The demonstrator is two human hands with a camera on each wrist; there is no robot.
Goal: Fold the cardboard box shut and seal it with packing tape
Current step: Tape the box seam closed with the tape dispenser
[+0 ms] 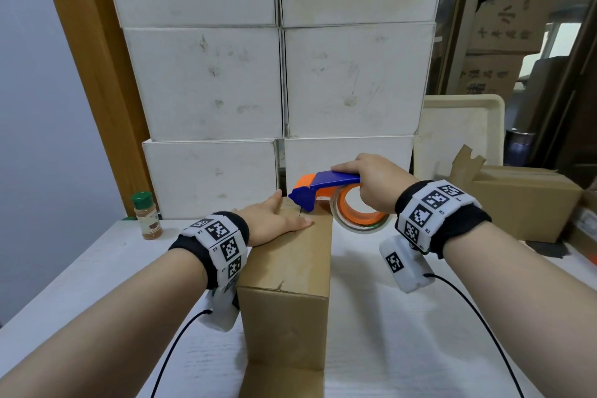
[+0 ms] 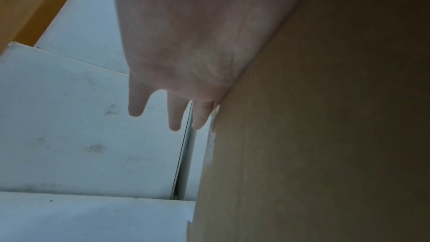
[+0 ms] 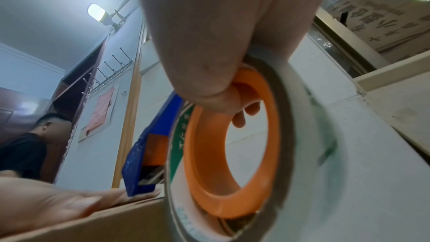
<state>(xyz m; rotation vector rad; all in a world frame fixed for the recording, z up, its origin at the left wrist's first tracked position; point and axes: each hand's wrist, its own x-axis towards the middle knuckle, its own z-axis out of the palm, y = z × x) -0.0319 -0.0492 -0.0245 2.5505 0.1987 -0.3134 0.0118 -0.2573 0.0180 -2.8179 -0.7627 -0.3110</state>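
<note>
Fingers [image 1: 290, 220] of the left hand [image 1: 274, 220] lie straight and flat on the closed cardboard box [image 1: 287, 275] at frame centre on the worktop [image 1: 420, 317]; the right hand [image 1: 371, 181] curls round the tape dispenser [image 1: 326, 191], nose at the box's far edge. The left wrist view shows those fingers [image 2: 174, 113] spread, the palm pressing cardboard. The right wrist view shows fingers [image 3: 239, 119] hooked through the orange core. The box looks light and stiff, so it is best pinned from the top.

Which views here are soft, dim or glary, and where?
Head view: evenly lit and sharp, edges bowed by the wide lens. Left wrist view: dim, left hand and cardboard box soft. Right wrist view: tape roll rim smeared, lamp blown out.
</note>
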